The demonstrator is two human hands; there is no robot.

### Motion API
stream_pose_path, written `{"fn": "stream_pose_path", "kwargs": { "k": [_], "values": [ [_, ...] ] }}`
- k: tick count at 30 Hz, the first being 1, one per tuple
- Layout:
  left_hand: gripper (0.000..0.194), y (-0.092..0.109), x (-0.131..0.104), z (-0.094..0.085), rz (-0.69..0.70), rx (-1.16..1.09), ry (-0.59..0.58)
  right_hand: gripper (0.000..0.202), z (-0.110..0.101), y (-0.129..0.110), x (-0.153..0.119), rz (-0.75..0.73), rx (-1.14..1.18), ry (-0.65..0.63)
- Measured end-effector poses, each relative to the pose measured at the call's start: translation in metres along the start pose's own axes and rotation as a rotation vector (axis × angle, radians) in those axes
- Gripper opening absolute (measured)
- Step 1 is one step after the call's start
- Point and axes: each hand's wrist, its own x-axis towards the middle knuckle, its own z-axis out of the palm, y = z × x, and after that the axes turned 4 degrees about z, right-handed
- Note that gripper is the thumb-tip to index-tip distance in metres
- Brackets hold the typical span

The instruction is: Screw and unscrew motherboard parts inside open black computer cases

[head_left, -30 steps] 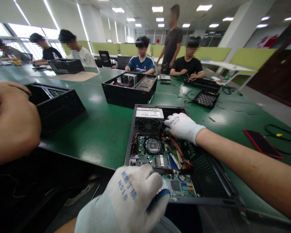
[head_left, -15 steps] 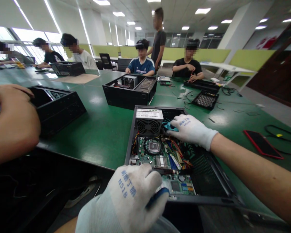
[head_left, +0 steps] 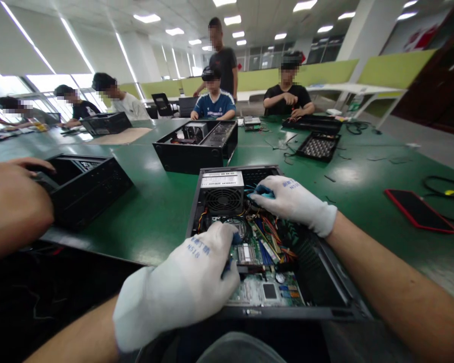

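Note:
An open computer case (head_left: pixel 348 282) lies before me, its motherboard (head_left: pixel 253 292) facing up. My left hand (head_left: pixel 196 267), in a white glove with blue on the finger side, reaches over the board's left part beside the round CPU socket (head_left: pixel 239 228). Its thumb and fingers are apart, and no object shows between them. My right hand (head_left: pixel 283 199), gloved alike, has curled fingers beside the power supply (head_left: pixel 222 194), above the bundled cables (head_left: pixel 274 229). What its fingertips pinch is hidden.
On the green table (head_left: pixel 151 217) stand a second black case (head_left: pixel 192 151) and another (head_left: pixel 94 186) at left, where a neighbour's arm (head_left: pixel 15 212) reaches in. A red-edged black panel (head_left: pixel 419 209) lies at right. A perforated black part (head_left: pixel 318 146) is farther back. Several people sit beyond.
My left hand has moved forward from the case's near edge to over the motherboard, its fingers spreading. My right hand stays by the power supply. The whole view has shifted slightly.

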Motion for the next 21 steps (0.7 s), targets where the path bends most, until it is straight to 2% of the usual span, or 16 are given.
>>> {"fn": "stream_pose_path", "kwargs": {
  "k": [7, 11, 14, 18, 21],
  "values": [
    [0.036, -0.032, 0.091, 0.027, -0.123, 0.231, -0.382, 0.041, 0.001, 0.003, 0.004, -0.030, 0.016, 0.054],
    [0.043, -0.048, 0.129, 0.040, -0.118, 0.323, -0.532, 0.042, 0.000, 0.007, 0.010, -0.037, 0.028, 0.057],
    [0.045, -0.050, 0.141, 0.049, -0.073, 0.363, -0.582, 0.044, 0.000, 0.011, 0.014, -0.045, 0.050, 0.038],
    [0.044, -0.050, 0.144, 0.061, -0.016, 0.384, -0.631, 0.046, 0.001, 0.014, 0.016, -0.062, 0.089, 0.041],
    [0.048, -0.054, 0.144, 0.069, 0.004, 0.359, -0.588, 0.046, 0.003, 0.014, 0.014, -0.068, 0.114, 0.057]
  ]
}}
